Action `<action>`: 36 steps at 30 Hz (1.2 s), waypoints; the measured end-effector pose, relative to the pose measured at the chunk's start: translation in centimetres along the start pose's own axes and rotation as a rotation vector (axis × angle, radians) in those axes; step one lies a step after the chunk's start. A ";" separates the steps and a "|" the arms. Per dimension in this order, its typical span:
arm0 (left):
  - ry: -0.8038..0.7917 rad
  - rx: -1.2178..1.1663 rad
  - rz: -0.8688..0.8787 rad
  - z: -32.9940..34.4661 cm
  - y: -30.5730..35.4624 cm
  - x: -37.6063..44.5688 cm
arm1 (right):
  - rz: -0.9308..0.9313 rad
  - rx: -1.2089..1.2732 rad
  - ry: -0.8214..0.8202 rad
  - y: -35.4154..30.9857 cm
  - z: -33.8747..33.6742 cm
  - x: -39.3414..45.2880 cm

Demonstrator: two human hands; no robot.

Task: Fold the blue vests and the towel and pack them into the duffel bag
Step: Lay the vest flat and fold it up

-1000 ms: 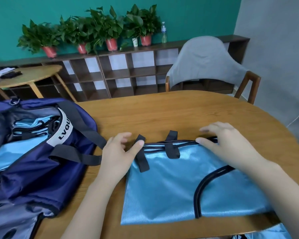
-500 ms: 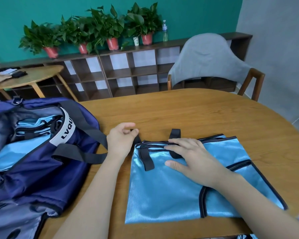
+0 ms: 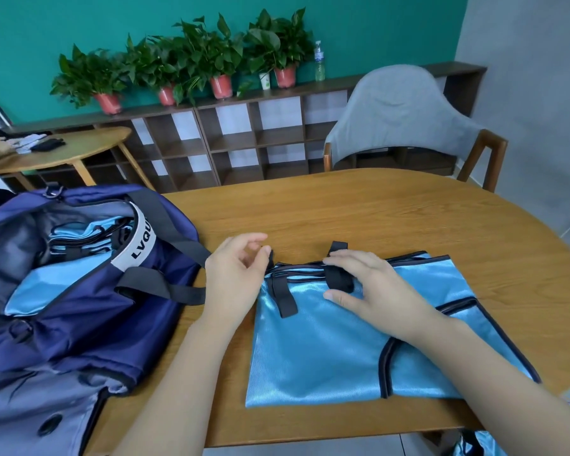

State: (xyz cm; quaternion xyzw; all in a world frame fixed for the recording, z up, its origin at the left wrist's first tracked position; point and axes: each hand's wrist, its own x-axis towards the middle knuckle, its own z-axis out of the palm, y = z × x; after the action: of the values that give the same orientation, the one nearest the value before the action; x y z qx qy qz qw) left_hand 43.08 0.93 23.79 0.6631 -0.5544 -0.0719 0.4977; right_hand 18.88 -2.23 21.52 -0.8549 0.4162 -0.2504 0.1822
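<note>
A light blue vest with black trim lies folded flat on the wooden table in front of me. My left hand pinches the black strap at the vest's top left corner. My right hand rests on the vest's top edge, thumb and fingers closed around the second black strap. The navy duffel bag lies open at the left of the table. Folded blue vests show inside it. No towel is visible.
A grey chair stands at the table's far side. More blue fabric hangs below the table's near right edge. A shelf with potted plants lines the teal wall, and a small round table stands at the back left.
My right hand has slid left from the vest's top right to the middle strap and closed on it. My left hand has closed its fingers on the left strap.
</note>
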 end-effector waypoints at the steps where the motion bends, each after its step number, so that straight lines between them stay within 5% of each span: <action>1: -0.029 -0.002 -0.012 -0.4 0.4 -0.7 | 0.001 -0.012 0.034 0.0 -0.2 -0.1; 4: -0.123 0.155 -0.014 -1.0 0.5 -2.8 | 0.042 -0.095 0.127 -0.1 -0.7 -0.6; 10: -0.231 0.324 0.029 -0.7 0.2 -4.8 | 0.144 -0.081 0.005 -0.3 -0.6 -1.5; 21: -0.232 -0.430 -0.264 -0.2 3.5 -4.5 | 0.084 0.487 0.009 -1.3 -0.9 0.4; 27: -0.375 0.226 -0.029 1.2 1.8 -4.1 | 0.107 0.262 0.021 0.3 0.2 1.7; 30: -0.382 0.363 0.033 1.6 1.6 -3.9 | 0.085 -0.047 -0.068 0.7 0.9 1.7; 36: -0.368 0.517 0.069 1.6 2.0 -4.1 | 0.060 -0.065 -0.085 0.7 0.3 1.6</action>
State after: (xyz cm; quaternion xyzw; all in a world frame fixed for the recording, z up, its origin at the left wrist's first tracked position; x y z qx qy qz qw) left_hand 39.25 3.51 22.61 0.7245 -0.6570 -0.0304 0.2062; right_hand 19.50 -3.89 21.37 -0.8573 0.4416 -0.1947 0.1792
